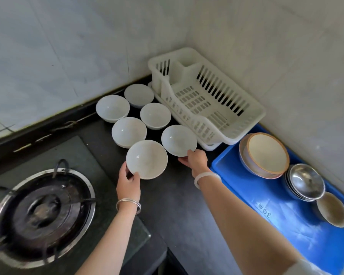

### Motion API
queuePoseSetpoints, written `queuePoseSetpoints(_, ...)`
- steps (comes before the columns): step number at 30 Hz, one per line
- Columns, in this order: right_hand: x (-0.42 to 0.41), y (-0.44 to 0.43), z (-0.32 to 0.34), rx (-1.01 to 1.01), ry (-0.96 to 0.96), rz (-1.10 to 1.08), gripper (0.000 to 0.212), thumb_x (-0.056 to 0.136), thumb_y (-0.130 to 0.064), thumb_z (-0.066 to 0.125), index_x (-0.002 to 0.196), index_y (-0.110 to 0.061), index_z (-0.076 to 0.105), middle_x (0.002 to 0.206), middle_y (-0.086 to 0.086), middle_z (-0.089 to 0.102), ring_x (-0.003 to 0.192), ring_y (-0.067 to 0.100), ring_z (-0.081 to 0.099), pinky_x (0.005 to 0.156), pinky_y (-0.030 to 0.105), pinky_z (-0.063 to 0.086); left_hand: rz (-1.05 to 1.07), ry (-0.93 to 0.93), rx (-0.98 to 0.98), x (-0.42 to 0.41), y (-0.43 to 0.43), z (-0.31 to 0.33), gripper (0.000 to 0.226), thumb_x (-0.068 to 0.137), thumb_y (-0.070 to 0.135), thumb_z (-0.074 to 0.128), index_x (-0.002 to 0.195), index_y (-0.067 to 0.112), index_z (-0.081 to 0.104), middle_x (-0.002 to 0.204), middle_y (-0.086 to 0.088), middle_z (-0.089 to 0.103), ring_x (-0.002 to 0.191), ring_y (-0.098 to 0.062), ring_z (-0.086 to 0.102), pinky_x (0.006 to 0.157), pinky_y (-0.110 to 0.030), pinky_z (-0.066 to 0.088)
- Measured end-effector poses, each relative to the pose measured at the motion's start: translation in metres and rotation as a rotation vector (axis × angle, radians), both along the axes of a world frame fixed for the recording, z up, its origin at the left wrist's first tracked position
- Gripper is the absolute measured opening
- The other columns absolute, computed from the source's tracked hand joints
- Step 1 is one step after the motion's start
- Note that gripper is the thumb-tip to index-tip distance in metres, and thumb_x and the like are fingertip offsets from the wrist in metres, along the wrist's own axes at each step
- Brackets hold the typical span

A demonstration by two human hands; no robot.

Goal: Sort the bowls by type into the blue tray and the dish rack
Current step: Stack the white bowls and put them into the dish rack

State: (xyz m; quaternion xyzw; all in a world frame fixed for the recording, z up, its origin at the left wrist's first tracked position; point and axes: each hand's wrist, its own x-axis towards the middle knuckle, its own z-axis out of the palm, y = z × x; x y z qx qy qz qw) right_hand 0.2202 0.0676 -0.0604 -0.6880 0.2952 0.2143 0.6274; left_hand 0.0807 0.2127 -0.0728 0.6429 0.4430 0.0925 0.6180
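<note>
**Q:** What lies closest?
**A:** A burner [42,211], well to the left of the rack [262,114] and much nearer than it. Two bare arms reach past it over a dark counter [177,205] toward the rack.

**Q:** And the hands?
**A:** The left hand [128,183] has its fingers curled round the near rim of the near bowl [146,159], which is white and sits left of the rack's front corner. The right hand [195,159] pinches the rim of a second bowl [178,140], also white, just beside that corner. I cannot tell whether either bowl is off the counter.

**Q:** Where is the tray?
**A:** The tray [246,187], blue, sits just beside the rack on its near right side. It holds a small bowl [333,209] nearest, then stacked steel bowls [305,181], then stacked rimmed bowls [266,153] closest to the rack.

**Q:** Further back?
**A:** Left of the rack, another four bowls [129,132], all white, cluster back toward the wall [68,56]. The rack stands in the far corner, and no bowl shows in it.

**Q:** What step is this?
**A:** It looks like the white bowls' turn is starting. Each hand takes one, likely for the rack, since the tray has the other kinds. Next, each bowl needs lifting clear of its neighbours, carrying over the rack's low front wall, and setting down gently.
</note>
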Motion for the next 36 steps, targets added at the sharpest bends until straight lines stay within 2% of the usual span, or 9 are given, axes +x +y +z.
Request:
queuePoseSetpoints(2,-0.004,-0.006,0.007,0.004,-0.036,-0.002,0.032,0.09,-0.001,0.042,0.12,0.0,0.055,0.119,0.015,0.059,0.069,0.018,0.069,0.057,0.023,0.058,-0.004,-0.008,-0.011,-0.001,0.0,-0.002,0.05,0.087,0.011,0.052,0.134,0.025,0.043,0.135,0.0,0.054,0.111,-0.023,0.06,0.09,-0.029,0.041)
queuePoseSetpoints(5,-0.013,-0.012,0.025,-0.024,-0.139,0.044,0.024,0.09,-0.001,0.044,0.106,-0.013,0.057,0.107,0.004,0.059,0.078,0.017,0.067,0.053,0.021,0.057,0.001,-0.014,-0.028,-0.001,0.001,-0.004,0.051,0.087,0.012,0.052,0.135,0.025,0.042,0.137,-0.001,0.053,0.11,-0.022,0.06,0.091,-0.031,0.041)
queuePoseSetpoints(7,-0.02,-0.012,0.036,-0.062,-0.177,0.111,0.019,0.088,-0.003,0.046,0.09,-0.016,0.058,0.097,-0.002,0.061,0.077,0.017,0.069,0.054,0.021,0.057,0.005,-0.027,-0.041,-0.001,0.003,-0.006,0.05,0.087,0.012,0.052,0.134,0.025,0.043,0.135,-0.001,0.054,0.105,-0.017,0.059,0.095,-0.032,0.042)
queuePoseSetpoints(9,-0.027,-0.008,0.043,-0.106,-0.18,0.177,0.019,0.088,-0.005,0.047,0.08,-0.017,0.06,0.091,0.003,0.066,0.07,0.016,0.071,0.057,0.023,0.058,0.012,-0.048,-0.087,0.0,0.005,-0.007,0.048,0.088,0.012,0.051,0.134,0.024,0.044,0.134,-0.004,0.054,0.109,-0.022,0.059,0.101,-0.041,0.044)
queuePoseSetpoints(12,-0.034,0.004,0.048,-0.159,-0.16,0.251,0.018,0.087,-0.007,0.047,0.08,-0.01,0.063,0.082,0.009,0.069,0.062,0.017,0.072,0.061,0.03,0.061,-0.006,-0.048,-0.145,0.0,0.01,-0.008,0.044,0.09,0.017,0.051,0.133,0.025,0.044,0.133,-0.007,0.054,0.11,-0.029,0.059,0.1,-0.048,0.045)
queuePoseSetpoints(18,-0.039,0.03,0.054,-0.31,-0.082,0.394,0.016,0.089,-0.011,0.05,0.082,-0.011,0.065,0.071,0.004,0.069,0.068,0.017,0.072,0.074,0.038,0.061,0.009,-0.074,-0.251,0.005,0.021,-0.007,0.038,0.094,0.019,0.047,0.131,0.016,0.047,0.126,-0.012,0.057,0.097,-0.024,0.059,0.09,-0.035,0.048)
queuePoseSetpoints(26,-0.047,0.047,0.058,-0.457,-0.069,0.54,0.019,0.092,-0.013,0.047,0.078,-0.016,0.059,0.073,0.006,0.07,0.068,0.015,0.071,0.06,0.022,0.055,0.082,-0.071,-0.361,0.011,0.024,-0.006,0.033,0.096,0.027,0.039,0.126,0.019,0.051,0.113,-0.005,0.055,0.1,-0.027,0.058,0.096,-0.04,0.046)
queuePoseSetpoints(32,-0.047,0.048,0.052,-0.517,-0.066,0.576,0.013,0.092,-0.014,0.051,0.084,-0.013,0.061,0.083,0.009,0.072,0.076,0.018,0.072,0.067,0.024,0.055,0.016,-0.051,-0.291,0.014,0.025,-0.008,0.037,0.095,0.021,0.045,0.132,0.014,0.047,0.121,-0.009,0.056,0.1,-0.022,0.056,0.096,-0.042,0.047)
queuePoseSetpoints(36,-0.041,0.045,0.045,-0.541,-0.073,0.605,0.015,0.088,-0.015,0.055,0.073,-0.017,0.055,0.076,0.008,0.071,0.066,0.016,0.069,0.061,0.022,0.053,0.002,-0.039,-0.289,0.017,0.027,-0.008,0.038,0.095,0.018,0.045,0.132,0.013,0.047,0.128,-0.013,0.054,0.101,-0.023,0.055,0.096,-0.043,0.047)
